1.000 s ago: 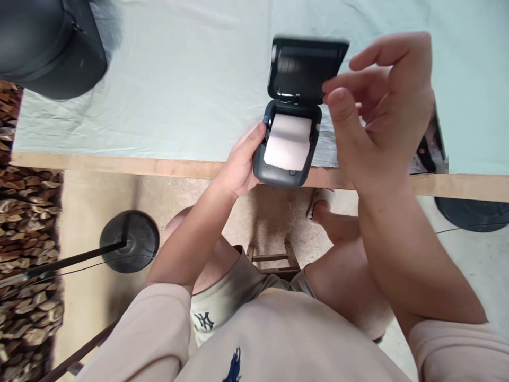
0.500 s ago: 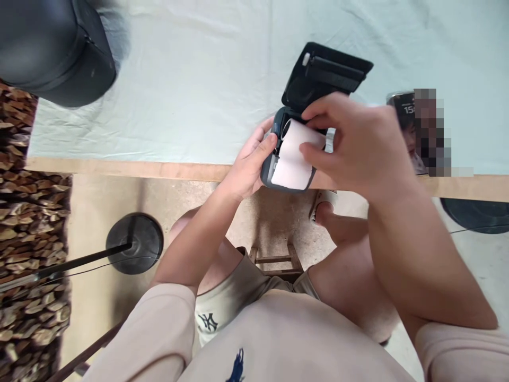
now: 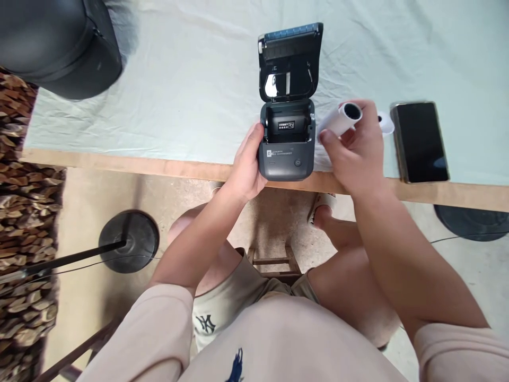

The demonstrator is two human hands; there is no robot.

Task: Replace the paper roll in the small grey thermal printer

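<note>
A small dark label printer [image 3: 287, 162] is gripped along its left side by my left hand [image 3: 249, 162], close to the table's front edge. Its lid [image 3: 290, 63] stands raised, and the paper bay inside is bare, with a small printed sticker showing. To the right of the printer, my right hand [image 3: 360, 151] pinches a white paper roll [image 3: 338, 121], whose dark hollow core faces up and to the right. Another white roll [image 3: 386, 123] lies just beyond that hand, partly hidden by it.
A phone [image 3: 421, 142] with a dark screen lies on the pale cloth [image 3: 191, 79] at the right. A black bag-like object [image 3: 59, 50] takes up the far left corner. Below the wooden table edge [image 3: 159, 165], a round black stand base [image 3: 129, 241] rests on the floor.
The paper roll has come out of the printer and moved right in my right hand. The printer has turned more upright, still in my left hand. The phone's screen has gone dark.
</note>
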